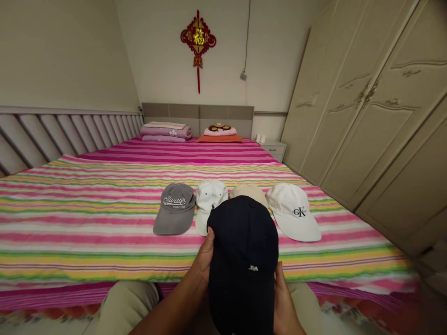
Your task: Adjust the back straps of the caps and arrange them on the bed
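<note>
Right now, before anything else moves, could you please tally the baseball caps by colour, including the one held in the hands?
White baseball caps: 2
Grey baseball cap: 1
Beige baseball cap: 1
Dark navy baseball cap: 1
Total: 5

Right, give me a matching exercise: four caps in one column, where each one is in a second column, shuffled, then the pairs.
Caps:
1. Grey "Always" cap
2. White "CK" cap
3. Dark cap
4. Beige cap

Places:
A. On the bed, partly hidden behind the held cap
B. Held between the left hand and right hand
C. Right end of the row on the striped bedspread
D. Left end of the row

Pairs: 1-D, 2-C, 3-B, 4-A
</note>
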### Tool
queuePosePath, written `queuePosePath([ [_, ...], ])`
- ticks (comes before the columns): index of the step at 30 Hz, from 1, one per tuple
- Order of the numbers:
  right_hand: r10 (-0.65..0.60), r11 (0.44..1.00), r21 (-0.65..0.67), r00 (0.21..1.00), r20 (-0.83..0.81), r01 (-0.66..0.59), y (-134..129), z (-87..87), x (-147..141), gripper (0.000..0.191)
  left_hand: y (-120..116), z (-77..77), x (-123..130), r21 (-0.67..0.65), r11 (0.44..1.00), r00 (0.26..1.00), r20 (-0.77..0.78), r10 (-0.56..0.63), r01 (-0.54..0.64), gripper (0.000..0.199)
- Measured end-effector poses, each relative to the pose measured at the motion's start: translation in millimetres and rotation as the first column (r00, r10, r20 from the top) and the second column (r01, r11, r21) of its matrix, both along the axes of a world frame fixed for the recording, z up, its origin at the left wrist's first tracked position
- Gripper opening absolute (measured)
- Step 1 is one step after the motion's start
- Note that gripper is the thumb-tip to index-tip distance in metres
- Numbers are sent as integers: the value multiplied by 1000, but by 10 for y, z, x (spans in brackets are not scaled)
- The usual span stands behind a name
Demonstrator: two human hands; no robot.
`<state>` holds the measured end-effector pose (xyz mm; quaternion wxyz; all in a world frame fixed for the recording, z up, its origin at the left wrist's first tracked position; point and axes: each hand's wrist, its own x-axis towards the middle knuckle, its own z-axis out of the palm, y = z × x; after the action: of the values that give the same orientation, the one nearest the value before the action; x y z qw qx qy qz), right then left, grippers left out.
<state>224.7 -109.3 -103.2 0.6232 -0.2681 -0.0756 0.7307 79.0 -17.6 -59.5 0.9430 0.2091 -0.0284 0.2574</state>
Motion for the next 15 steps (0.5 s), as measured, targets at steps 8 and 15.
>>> queuePosePath([
  [8,-38,998,38,980,-194,46,-312,-108,-63,40,-5,63,247,-129,927,926,-188,327,-353,53],
  [15,-202,979,5,975,-92,204,-345,26,133,26,-45,160,324,-128,936,945,-76,319,-326,51],
])
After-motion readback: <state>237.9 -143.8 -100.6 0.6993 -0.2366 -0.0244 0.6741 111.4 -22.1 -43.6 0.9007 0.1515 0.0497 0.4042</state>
